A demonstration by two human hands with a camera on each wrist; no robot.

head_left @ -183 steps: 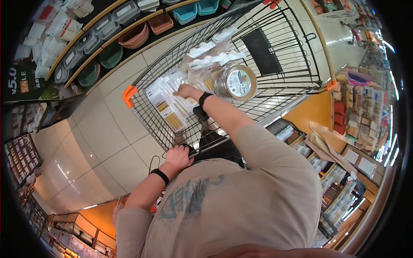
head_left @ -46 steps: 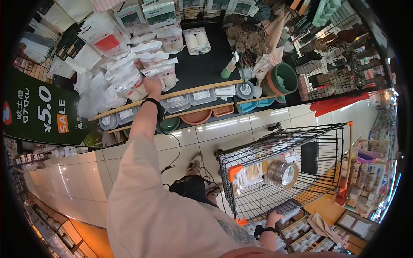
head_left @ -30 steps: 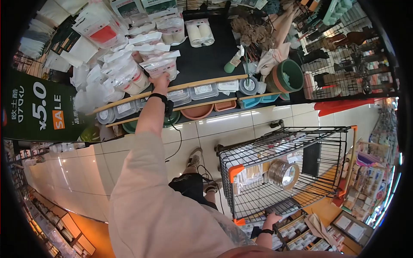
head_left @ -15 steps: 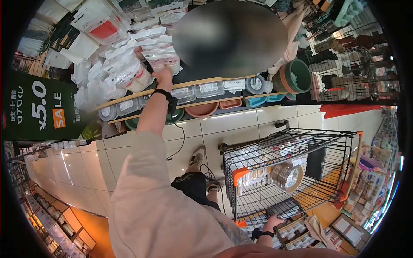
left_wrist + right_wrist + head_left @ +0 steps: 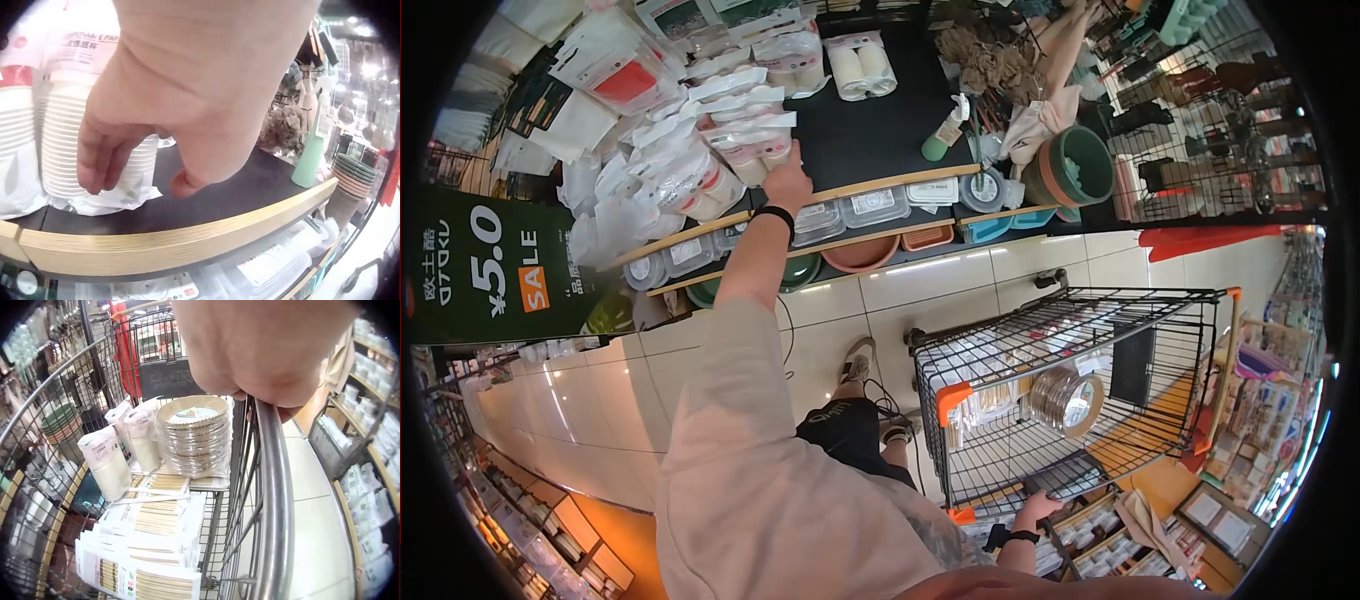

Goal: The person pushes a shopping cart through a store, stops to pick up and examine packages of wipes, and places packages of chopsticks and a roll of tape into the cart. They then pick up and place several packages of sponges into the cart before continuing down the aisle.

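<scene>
My left hand (image 5: 787,184) is at the shelf, right beside the front packs of paper cups (image 5: 762,156). In the left wrist view its fingers (image 5: 103,162) hang down in front of a sleeve of white cups (image 5: 59,150), with the thumb spread apart and nothing gripped. On the other side, my right hand (image 5: 269,356) grips the metal top rail (image 5: 275,487) of the shopping cart (image 5: 1090,395). Inside the cart lie flat white packs of wooden sticks (image 5: 159,515), packs of paper cups (image 5: 105,461) and a wrapped stack of round bowls (image 5: 194,434).
A wooden lip (image 5: 885,185) runs along the shelf front, above clear plastic boxes (image 5: 875,207). A green spray bottle (image 5: 946,130) and stacked pots (image 5: 1068,170) stand farther right. One cup pack (image 5: 860,66) sits alone at the back. A sale sign (image 5: 495,265) is at left.
My left hand has gone from the cart to the shelf and has let go of a cup pack, now among the others. My right hand moved from inside the cart to its rail.
</scene>
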